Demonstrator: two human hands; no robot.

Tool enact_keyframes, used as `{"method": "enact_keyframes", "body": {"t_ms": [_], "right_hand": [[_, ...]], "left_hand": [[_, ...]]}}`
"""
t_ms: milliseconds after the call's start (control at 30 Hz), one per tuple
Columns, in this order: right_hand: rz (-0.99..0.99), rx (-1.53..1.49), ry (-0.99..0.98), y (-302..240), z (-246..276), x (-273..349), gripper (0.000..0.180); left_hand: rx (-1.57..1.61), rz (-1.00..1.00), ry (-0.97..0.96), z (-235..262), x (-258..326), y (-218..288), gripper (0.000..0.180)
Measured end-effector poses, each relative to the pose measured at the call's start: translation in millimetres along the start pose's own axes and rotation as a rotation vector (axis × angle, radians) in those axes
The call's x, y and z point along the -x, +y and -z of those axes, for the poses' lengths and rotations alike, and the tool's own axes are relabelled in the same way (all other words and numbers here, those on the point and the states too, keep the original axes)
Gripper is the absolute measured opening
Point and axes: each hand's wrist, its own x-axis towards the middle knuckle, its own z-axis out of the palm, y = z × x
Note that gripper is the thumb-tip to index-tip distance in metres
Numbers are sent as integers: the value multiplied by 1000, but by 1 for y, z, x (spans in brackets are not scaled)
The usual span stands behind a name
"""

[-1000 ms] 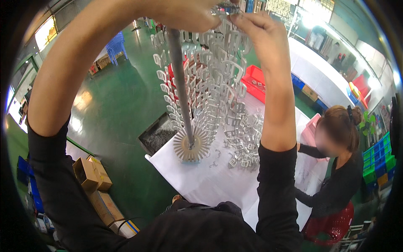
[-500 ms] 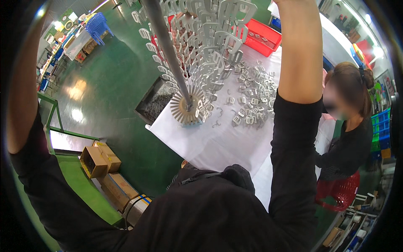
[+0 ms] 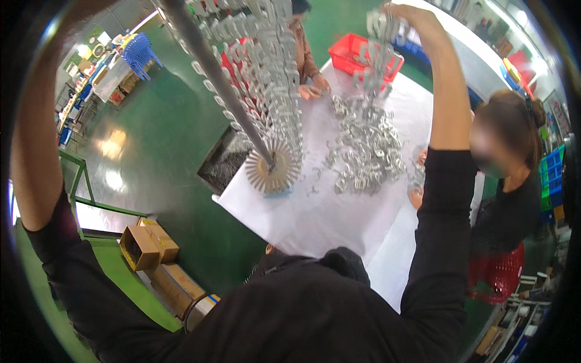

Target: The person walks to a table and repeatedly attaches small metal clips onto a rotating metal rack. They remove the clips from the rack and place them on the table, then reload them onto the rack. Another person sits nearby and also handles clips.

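Unloading the rack (image 3: 266, 78): right hand (image 3: 411, 24) grips a cluster of clips (image 3: 378, 36) above the desk (image 3: 327, 218). Left hand unseen, probably steadying the rack. Next calls for dropping them on the pile (image 3: 363, 151).

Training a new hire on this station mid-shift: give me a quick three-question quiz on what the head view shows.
1. True or false: the right hand, raised high, holds a cluster of metal parts.
2. What lies heaped on the white table? A) loose metal parts B) cardboard boxes C) blue chairs
3. Fill in: the rack of hanging parts stands on a metal ___ with a ribbed round base.

Key: 1 true; 2 A, the heap; 3 pole. The left hand is out of view past the top edge.
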Motion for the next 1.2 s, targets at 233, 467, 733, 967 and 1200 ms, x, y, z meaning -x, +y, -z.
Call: {"method": "enact_keyframes", "body": {"t_ms": [233, 467, 733, 967, 1200], "right_hand": [[-220, 1023, 70, 168, 26, 72, 26], [-142, 1027, 62, 110, -4, 67, 36], [413, 177, 162, -146, -95, 42, 18], [388, 2, -130, -160, -110, 7, 20], [28, -448, -159, -124, -73, 25, 22]], "left_hand": [[240, 46, -268, 5, -15, -32, 47], [176, -46, -154, 8, -11, -17, 48], [209, -28, -142, -6, -25, -27, 41], [187, 25, -230, -10, -27, -30, 44], [195, -285, -96, 14, -4, -37, 50]]}}
